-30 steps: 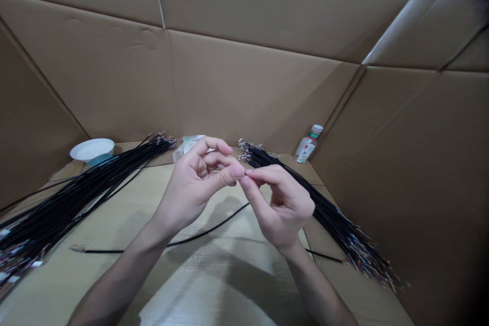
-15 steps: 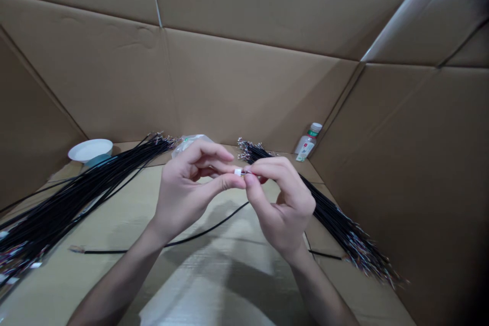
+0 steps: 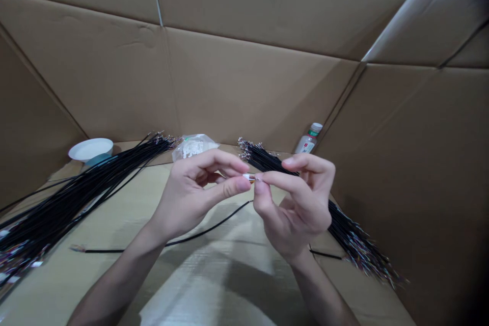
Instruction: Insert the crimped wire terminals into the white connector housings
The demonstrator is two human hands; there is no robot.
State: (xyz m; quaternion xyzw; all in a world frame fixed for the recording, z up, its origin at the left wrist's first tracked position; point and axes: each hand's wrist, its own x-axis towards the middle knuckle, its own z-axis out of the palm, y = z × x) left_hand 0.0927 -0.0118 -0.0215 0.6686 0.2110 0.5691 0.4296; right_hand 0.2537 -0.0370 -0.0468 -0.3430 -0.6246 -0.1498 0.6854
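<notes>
Between thumb and fingers, my left hand [image 3: 198, 188] pinches a small white connector housing [image 3: 247, 177]. Thin coloured wires [image 3: 252, 179] run from the connector to my right hand [image 3: 296, 204], whose thumb and index finger are pinched on them while the other fingers are raised. The fingertips of both hands nearly meet over the middle of the work surface. Below them a black cable [image 3: 214, 226] curves across the surface, its stripped end [image 3: 77, 248] lying at the left. Where this cable joins the held wires is hidden by my right hand.
A thick bundle of black cables [image 3: 87, 198] lies at the left, another bundle [image 3: 349, 234] at the right. Against the back stand a white bowl [image 3: 90, 150], a clear bag of white connectors [image 3: 194, 147] and a bottle [image 3: 307, 140]. Cardboard walls [image 3: 260, 81] surround the surface.
Both hands have shifted slightly right. My right hand's outer fingers have lifted and spread, and more coloured wire shows between the fingertips. The bag of connectors is less covered.
</notes>
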